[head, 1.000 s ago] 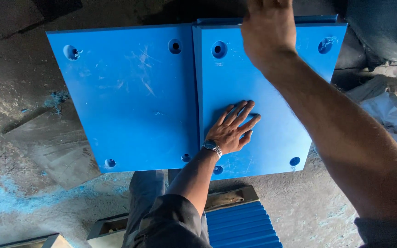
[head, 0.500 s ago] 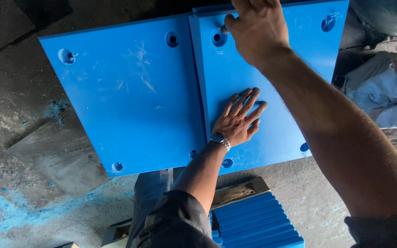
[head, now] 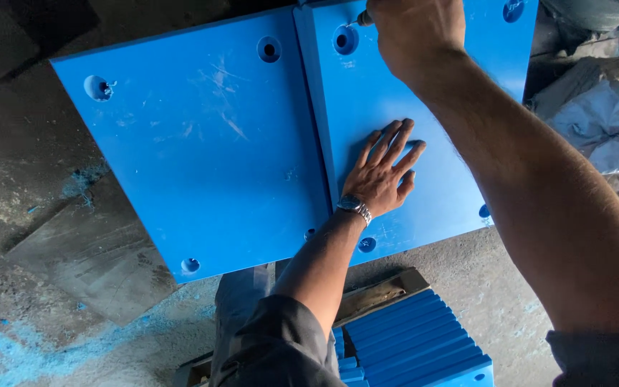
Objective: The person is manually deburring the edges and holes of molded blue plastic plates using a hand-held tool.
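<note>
Two thick blue plastic slabs lie side by side, the left slab (head: 195,150) and the right slab (head: 445,129), each with round holes near the corners. My left hand (head: 385,172) lies flat with fingers spread on the right slab; a wristwatch (head: 354,206) is on that wrist. My right hand (head: 417,32) is closed around a small tool (head: 362,18) whose tip points at a hole (head: 344,39) near the right slab's top left corner. Most of the tool is hidden in my fist.
A stack of ribbed blue plastic pieces (head: 410,337) sits below the slabs beside a wooden plank (head: 374,294). Blue shavings (head: 30,344) dust the grey concrete floor at lower left. Crumpled white sacks (head: 603,115) lie at the right.
My right hand has come down from the slab's top edge toward the hole, now showing the tool tip. My left hand stays flat on the right slab. The view has moved closer.
</note>
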